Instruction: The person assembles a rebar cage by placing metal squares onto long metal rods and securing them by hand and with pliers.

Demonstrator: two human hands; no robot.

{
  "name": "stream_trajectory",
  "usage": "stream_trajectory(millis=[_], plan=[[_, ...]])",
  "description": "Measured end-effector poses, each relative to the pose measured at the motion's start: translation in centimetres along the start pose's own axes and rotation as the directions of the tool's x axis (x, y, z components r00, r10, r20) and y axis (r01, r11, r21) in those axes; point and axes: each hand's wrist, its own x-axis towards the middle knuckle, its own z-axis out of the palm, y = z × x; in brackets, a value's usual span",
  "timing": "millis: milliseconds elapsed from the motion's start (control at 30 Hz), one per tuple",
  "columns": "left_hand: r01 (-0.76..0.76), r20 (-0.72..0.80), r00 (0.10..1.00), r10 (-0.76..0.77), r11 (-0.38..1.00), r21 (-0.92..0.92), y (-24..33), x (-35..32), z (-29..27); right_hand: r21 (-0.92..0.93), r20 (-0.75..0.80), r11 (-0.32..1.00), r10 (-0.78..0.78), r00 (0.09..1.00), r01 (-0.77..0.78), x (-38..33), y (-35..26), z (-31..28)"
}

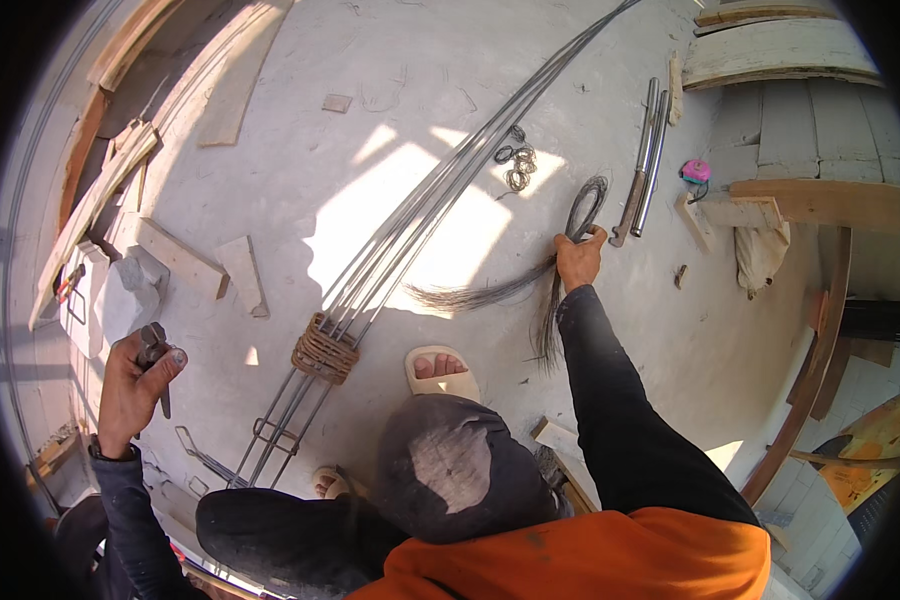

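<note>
At the left, my left hand (128,398) is closed around dark metal pincers (152,346), raised above the floor. My right hand (578,262) grips a bundle of thin dark tie wire (586,203); the bundle loops above the fist, and its loose ends fan out to the left and below. Between my hands, long steel bars (448,182) run diagonally across the floor. A stack of rusty stirrups (324,350) sits around the bars near my feet, and further bent stirrups (274,434) are nearer to me. Small wire coils (518,166) lie right of the bars.
Metal pipes (654,165) and a rebar-bending tool (626,205) lie beyond my right hand. A pink tape measure (695,171) is near timber planks (825,203) on the right. Loose boards (180,258) and a pale block (130,295) are at the left.
</note>
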Motion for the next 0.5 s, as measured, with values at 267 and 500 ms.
stream_trajectory(millis=[267,500], plan=[[0.050,0.160,0.986,-0.053,0.998,0.023,-5.1,0.4,2.6,-0.661,-0.167,0.685,-0.533,0.829,0.307,12.9,-1.8,-9.7],[-0.078,0.356,0.934,0.007,0.980,0.186,-11.5,4.4,10.3,0.102,0.830,0.963,-0.220,0.513,0.248,-8.3,-10.6,1.9]])
